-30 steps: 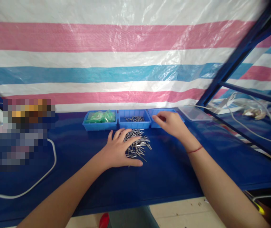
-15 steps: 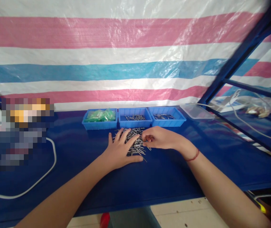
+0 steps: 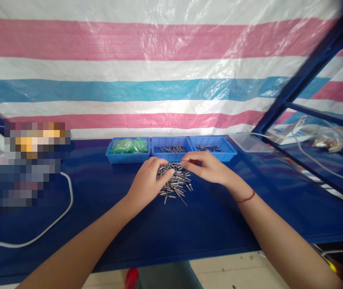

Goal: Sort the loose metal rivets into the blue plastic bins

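A loose heap of thin silvery pop rivets (image 3: 175, 182) lies on the blue tabletop in front of me. My left hand (image 3: 150, 178) is cupped against the heap's left side, thumb and forefinger apart, with the other fingertips hidden behind it. At the far right edge of the heap, my right hand (image 3: 206, 166) pinches thumb and forefinger together; anything between them is too small to make out. Behind the heap stand a blue bin with green plastic bags (image 3: 128, 145), a middle blue bin (image 3: 171, 141) and a right blue bin (image 3: 227, 147), the last two with some rivets inside.
A clear plastic lid (image 3: 251, 143) lies right of the bins. A white cable (image 3: 70, 196) loops over the left of the blue table (image 3: 213, 224), beside a blurred-out area. A striped sheet (image 3: 159, 88) hangs behind, and a blue metal frame (image 3: 297, 76) rises at the right.
My left hand has drawn its spread fingers in from over the rivets to the heap's left side. My right hand has moved slightly up and away, its thumb and forefinger now visible pinched together.
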`<action>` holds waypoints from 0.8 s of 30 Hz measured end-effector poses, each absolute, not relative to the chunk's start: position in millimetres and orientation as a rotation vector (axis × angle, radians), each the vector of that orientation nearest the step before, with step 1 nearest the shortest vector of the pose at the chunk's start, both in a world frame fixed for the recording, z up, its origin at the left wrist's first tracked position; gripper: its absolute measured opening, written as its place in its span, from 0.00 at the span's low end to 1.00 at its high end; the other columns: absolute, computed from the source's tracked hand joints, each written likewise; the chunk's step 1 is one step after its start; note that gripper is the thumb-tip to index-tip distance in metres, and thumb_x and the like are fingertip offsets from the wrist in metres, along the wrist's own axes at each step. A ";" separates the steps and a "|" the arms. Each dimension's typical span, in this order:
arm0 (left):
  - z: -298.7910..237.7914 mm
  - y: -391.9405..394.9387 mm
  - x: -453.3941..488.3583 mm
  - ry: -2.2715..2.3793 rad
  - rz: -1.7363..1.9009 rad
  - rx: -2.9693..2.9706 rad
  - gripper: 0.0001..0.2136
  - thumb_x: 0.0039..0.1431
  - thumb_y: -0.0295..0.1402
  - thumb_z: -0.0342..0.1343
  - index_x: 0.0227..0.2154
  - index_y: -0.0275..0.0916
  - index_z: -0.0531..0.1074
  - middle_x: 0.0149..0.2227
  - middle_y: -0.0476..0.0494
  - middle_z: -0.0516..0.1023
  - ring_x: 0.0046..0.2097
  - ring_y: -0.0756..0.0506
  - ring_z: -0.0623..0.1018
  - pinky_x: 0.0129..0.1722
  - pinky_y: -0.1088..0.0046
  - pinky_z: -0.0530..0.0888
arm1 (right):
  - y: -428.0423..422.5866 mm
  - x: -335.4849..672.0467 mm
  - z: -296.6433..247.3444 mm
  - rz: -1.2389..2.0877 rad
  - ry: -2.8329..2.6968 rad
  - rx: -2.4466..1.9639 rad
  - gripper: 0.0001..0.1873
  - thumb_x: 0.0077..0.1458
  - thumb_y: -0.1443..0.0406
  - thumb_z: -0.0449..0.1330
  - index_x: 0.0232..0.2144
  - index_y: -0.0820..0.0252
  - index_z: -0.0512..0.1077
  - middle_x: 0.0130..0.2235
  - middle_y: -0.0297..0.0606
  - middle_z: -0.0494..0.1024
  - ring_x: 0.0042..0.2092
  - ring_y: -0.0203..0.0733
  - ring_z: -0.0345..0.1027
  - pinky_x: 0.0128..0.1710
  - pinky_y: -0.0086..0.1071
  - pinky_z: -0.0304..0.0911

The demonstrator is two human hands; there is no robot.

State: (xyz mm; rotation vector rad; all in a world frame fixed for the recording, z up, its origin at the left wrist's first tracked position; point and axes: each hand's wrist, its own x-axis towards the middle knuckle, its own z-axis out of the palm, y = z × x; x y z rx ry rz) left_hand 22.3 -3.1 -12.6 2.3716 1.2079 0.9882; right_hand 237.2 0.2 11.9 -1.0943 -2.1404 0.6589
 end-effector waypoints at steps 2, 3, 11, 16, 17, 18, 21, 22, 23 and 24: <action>-13.3 -1.2 23.2 1.193 1.055 2.184 0.11 0.60 0.40 0.52 0.39 0.38 0.71 0.38 0.44 0.76 0.40 0.45 0.75 0.44 0.68 0.71 | 0.0 232.0 8.7 0.718 -2.078 -1.055 0.14 0.59 0.58 0.53 0.29 0.61 0.72 0.28 0.34 0.71 0.28 0.34 0.61 0.28 0.29 0.57; -14.2 -0.6 23.9 1.171 1.070 2.106 0.11 0.60 0.40 0.53 0.39 0.38 0.72 0.37 0.44 0.76 0.39 0.46 0.76 0.41 0.70 0.71 | -0.1 229.5 7.1 0.743 -2.056 -1.037 0.15 0.59 0.57 0.53 0.29 0.61 0.73 0.28 0.34 0.72 0.28 0.34 0.61 0.28 0.29 0.57; -17.4 -2.9 28.2 1.031 1.151 1.848 0.10 0.60 0.39 0.53 0.37 0.38 0.72 0.36 0.45 0.77 0.38 0.47 0.76 0.37 0.74 0.70 | -1.5 221.4 2.6 0.861 -1.990 -0.985 0.15 0.58 0.55 0.55 0.32 0.60 0.74 0.29 0.34 0.72 0.28 0.34 0.60 0.27 0.30 0.58; -17.1 -2.8 27.7 1.038 1.160 1.875 0.09 0.60 0.38 0.53 0.37 0.38 0.72 0.37 0.45 0.77 0.37 0.48 0.75 0.36 0.75 0.70 | -2.3 218.2 1.8 0.827 -1.991 -0.946 0.13 0.58 0.57 0.55 0.35 0.60 0.74 0.32 0.36 0.74 0.30 0.34 0.63 0.28 0.30 0.59; -17.5 -2.4 27.5 1.038 1.163 1.879 0.09 0.60 0.38 0.53 0.37 0.38 0.72 0.37 0.45 0.77 0.37 0.48 0.75 0.36 0.75 0.70 | -2.4 217.6 1.5 0.819 -1.991 -0.942 0.13 0.58 0.58 0.55 0.35 0.60 0.74 0.32 0.36 0.74 0.30 0.34 0.63 0.28 0.30 0.60; -17.9 -2.0 27.4 1.037 1.164 1.882 0.09 0.60 0.38 0.53 0.37 0.38 0.72 0.37 0.45 0.77 0.36 0.48 0.75 0.36 0.75 0.70 | -2.5 217.2 1.2 0.814 -1.990 -0.941 0.13 0.58 0.58 0.55 0.35 0.60 0.74 0.32 0.36 0.74 0.30 0.34 0.63 0.28 0.30 0.60; -19.2 -0.8 27.2 1.034 1.167 1.890 0.09 0.60 0.38 0.53 0.37 0.38 0.72 0.37 0.46 0.77 0.36 0.49 0.74 0.36 0.75 0.70 | -2.7 216.6 0.7 0.811 -1.985 -0.950 0.12 0.58 0.58 0.56 0.34 0.60 0.74 0.32 0.35 0.73 0.29 0.34 0.62 0.28 0.29 0.59; -19.4 -0.6 27.2 1.031 1.171 1.892 0.09 0.60 0.38 0.53 0.37 0.38 0.72 0.37 0.46 0.77 0.36 0.49 0.74 0.36 0.75 0.70 | -2.7 216.6 0.6 0.813 -1.980 -0.955 0.12 0.58 0.58 0.56 0.34 0.60 0.74 0.31 0.35 0.73 0.29 0.33 0.62 0.28 0.29 0.59; -19.4 -0.4 27.3 1.028 1.173 1.894 0.09 0.60 0.38 0.53 0.37 0.38 0.72 0.37 0.46 0.77 0.36 0.49 0.74 0.36 0.75 0.70 | -2.7 216.6 0.5 0.817 -1.975 -0.956 0.11 0.58 0.59 0.56 0.34 0.60 0.74 0.31 0.35 0.73 0.29 0.33 0.62 0.28 0.29 0.59; -19.3 -0.4 27.3 1.026 1.174 1.897 0.09 0.60 0.38 0.53 0.37 0.38 0.72 0.37 0.46 0.77 0.36 0.49 0.74 0.36 0.75 0.70 | -2.7 216.6 0.3 0.822 -1.969 -0.956 0.11 0.58 0.59 0.56 0.34 0.60 0.74 0.31 0.35 0.73 0.29 0.33 0.62 0.28 0.29 0.59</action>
